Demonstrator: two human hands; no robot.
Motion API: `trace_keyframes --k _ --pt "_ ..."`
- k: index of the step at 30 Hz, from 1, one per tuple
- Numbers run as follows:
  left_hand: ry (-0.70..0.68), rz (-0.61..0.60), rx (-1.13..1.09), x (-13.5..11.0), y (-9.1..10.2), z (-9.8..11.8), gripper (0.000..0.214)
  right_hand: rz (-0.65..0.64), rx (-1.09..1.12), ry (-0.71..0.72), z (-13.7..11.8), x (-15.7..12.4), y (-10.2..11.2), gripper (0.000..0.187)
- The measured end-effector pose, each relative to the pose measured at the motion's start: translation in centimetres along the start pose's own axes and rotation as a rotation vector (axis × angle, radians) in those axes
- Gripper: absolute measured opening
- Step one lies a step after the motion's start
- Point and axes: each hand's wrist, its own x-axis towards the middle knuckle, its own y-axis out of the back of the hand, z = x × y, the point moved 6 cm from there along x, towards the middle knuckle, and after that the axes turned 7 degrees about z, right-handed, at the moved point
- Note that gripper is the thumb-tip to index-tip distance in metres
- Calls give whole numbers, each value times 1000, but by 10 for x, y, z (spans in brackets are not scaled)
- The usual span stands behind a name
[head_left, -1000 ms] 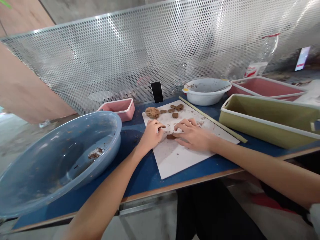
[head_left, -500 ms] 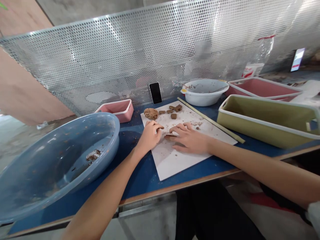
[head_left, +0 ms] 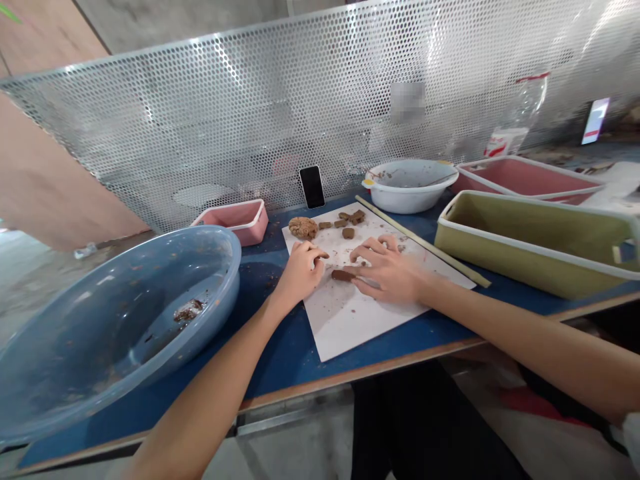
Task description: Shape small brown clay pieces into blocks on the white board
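Note:
A white board (head_left: 350, 313) lies on the blue table. My left hand (head_left: 300, 270) rests on the board's left edge with its fingers curled, and I see nothing in it. My right hand (head_left: 390, 270) lies flat with spread fingers, its fingertips touching a small flat brown clay piece (head_left: 343, 275) between the two hands. At the board's far end sit a brown clay lump (head_left: 303, 227) and several small clay pieces (head_left: 349, 221).
A large blue basin (head_left: 65, 353) with clay scraps stands at the left. A small pink tray (head_left: 235, 219), a black phone (head_left: 312, 187), a white bowl (head_left: 409, 185), a green tray (head_left: 540, 240), a pink tray (head_left: 525, 177) and a long stick (head_left: 425, 245) surround the board.
My right hand slid left over the small clay piece and then back right, leaving the piece showing at its fingertips. The left hand barely moved.

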Motion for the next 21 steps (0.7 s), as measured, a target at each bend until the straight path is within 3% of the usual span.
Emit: trace_keyframes --k 3,7,21 --pt "6 7 7 0 0 0 35 -85 13 64 -6 0 -5 45" --pt "13 4 6 1 0 1 35 -126 27 40 -6 0 -7 46" --pt "5 2 -1 0 0 1 36 0 11 33 -3 -2 1 40"
